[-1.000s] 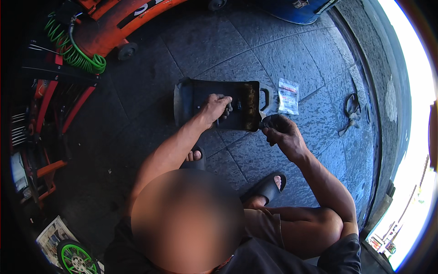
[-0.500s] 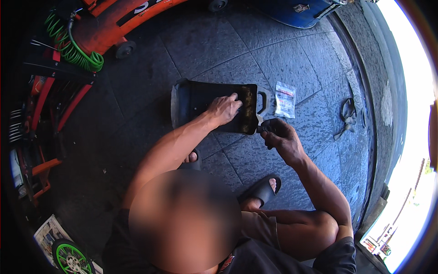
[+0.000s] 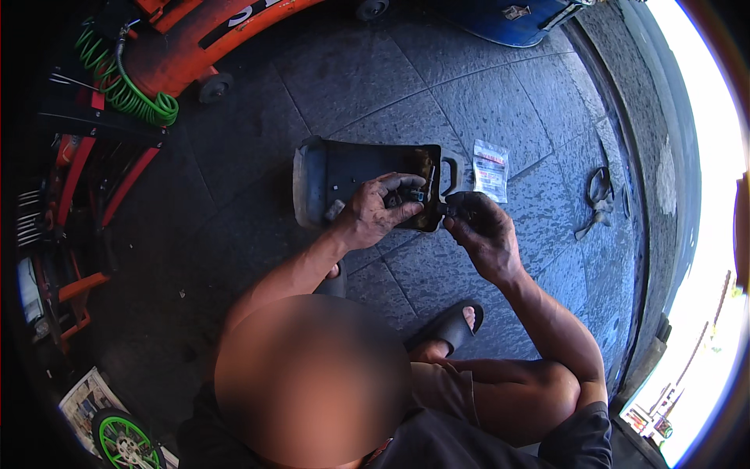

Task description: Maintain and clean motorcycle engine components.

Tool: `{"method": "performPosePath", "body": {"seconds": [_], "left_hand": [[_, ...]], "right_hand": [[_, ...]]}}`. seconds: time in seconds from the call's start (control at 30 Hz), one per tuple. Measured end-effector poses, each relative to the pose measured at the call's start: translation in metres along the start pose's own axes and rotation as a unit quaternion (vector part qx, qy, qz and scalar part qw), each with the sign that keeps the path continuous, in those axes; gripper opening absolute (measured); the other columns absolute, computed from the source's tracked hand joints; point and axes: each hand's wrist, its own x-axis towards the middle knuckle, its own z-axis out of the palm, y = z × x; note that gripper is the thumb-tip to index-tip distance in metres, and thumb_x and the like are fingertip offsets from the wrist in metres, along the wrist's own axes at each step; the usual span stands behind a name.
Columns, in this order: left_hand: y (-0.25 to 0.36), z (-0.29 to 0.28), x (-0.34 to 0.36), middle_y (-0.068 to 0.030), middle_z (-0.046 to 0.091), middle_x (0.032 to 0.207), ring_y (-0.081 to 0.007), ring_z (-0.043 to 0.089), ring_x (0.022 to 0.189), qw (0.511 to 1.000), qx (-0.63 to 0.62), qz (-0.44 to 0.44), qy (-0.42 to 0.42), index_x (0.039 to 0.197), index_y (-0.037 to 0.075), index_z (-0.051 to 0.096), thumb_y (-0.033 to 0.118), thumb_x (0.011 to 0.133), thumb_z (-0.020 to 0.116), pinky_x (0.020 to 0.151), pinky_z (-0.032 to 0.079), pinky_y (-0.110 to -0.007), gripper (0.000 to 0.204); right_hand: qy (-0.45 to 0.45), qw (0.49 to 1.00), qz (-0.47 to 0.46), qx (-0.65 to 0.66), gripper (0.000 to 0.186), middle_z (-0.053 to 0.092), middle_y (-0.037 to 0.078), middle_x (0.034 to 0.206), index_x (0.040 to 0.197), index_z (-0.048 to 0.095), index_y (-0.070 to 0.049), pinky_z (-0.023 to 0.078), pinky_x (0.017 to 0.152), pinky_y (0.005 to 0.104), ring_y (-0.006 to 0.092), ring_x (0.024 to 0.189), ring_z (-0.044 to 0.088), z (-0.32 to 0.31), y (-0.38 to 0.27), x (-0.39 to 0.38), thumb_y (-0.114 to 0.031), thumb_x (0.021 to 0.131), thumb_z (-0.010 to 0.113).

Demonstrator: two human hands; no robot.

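A dark tray cut from a plastic jug [image 3: 351,156], with a grey handle [image 3: 457,173] on its right end, lies on the floor before me. Over its right half is my left hand [image 3: 381,209], its thumb and fingers closed around a small dark part [image 3: 419,195]; the kind is too small to tell. My right hand [image 3: 480,230] is just right of the tray below the handle. Its blackened fingers pinch a small dark piece [image 3: 447,209], mostly hidden. The two hands' fingertips are close together. Small bits and a pale lump [image 3: 335,209] rest inside the tray.
A white and clear packet [image 3: 491,172] lies right of the handle; farther right is a dark strap [image 3: 598,203]. An orange machine [image 3: 176,59] with a coiled green hose [image 3: 117,86] stands far left, above a red tool rack [image 3: 129,180]. A blue object [image 3: 492,23] stands at the back.
My left hand has drawn back toward me and turned from reaching into the tray; a small dark part now shows in its fingers. The right hand has stayed nearly in place.
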Motion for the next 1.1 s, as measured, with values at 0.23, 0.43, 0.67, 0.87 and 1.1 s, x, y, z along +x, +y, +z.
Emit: {"method": "performPosePath", "body": {"seconds": [0.23,0.43,0.67,0.87,1.1], "left_hand": [[0.026,0.006,-0.010,-0.0098,0.064,0.116,-0.0170,0.063,0.107,0.995,-0.094,-0.015,-0.029,0.125,0.000,0.060,0.016,0.094,0.063,0.094,0.051,-0.030,0.035],[0.035,0.009,-0.015,-0.0111,0.063,0.111,-0.0179,0.063,0.105,0.999,-0.046,0.011,-0.006,0.126,0.000,0.059,0.010,0.094,0.059,0.093,0.052,-0.031,0.033],[0.035,0.010,-0.017,-0.0115,0.063,0.109,-0.0188,0.064,0.104,0.998,-0.033,0.049,0.022,0.124,0.001,0.059,0.011,0.094,0.059,0.092,0.052,-0.032,0.031],[0.041,0.011,-0.017,-0.0111,0.060,0.112,-0.0227,0.064,0.105,0.989,0.052,0.127,0.050,0.124,0.004,0.059,0.003,0.090,0.063,0.091,0.053,-0.033,0.034],[0.050,0.005,-0.019,-0.0099,0.063,0.110,-0.0193,0.064,0.102,0.990,0.027,0.137,0.037,0.121,0.002,0.062,0.003,0.089,0.065,0.089,0.053,-0.032,0.032]], "right_hand": [[0.025,0.997,-0.056,0.039,0.028,0.065,0.003,0.100,0.118,0.061,0.000,0.052,0.079,0.0246,0.0076,0.094,0.060,0.004,-0.003,-0.005,-0.004,0.091,0.070],[0.035,0.998,-0.047,-0.005,0.030,0.064,0.000,0.088,0.119,0.061,0.001,0.046,0.063,0.0215,0.0046,0.073,0.053,0.002,-0.004,-0.005,-0.010,0.093,0.070],[0.028,0.998,-0.057,-0.030,0.031,0.062,0.000,0.084,0.118,0.062,0.002,0.043,0.059,0.0216,0.0045,0.070,0.051,0.000,-0.006,-0.007,-0.014,0.093,0.071],[-0.005,1.000,-0.021,-0.006,0.037,0.064,0.003,0.087,0.119,0.062,0.004,0.044,0.060,0.0234,0.0063,0.070,0.052,-0.005,-0.015,-0.012,-0.023,0.095,0.069],[-0.033,0.995,-0.008,0.089,0.036,0.065,0.004,0.091,0.120,0.060,0.003,0.045,0.060,0.0238,0.0070,0.069,0.052,-0.006,-0.009,-0.016,-0.023,0.096,0.067]]}}
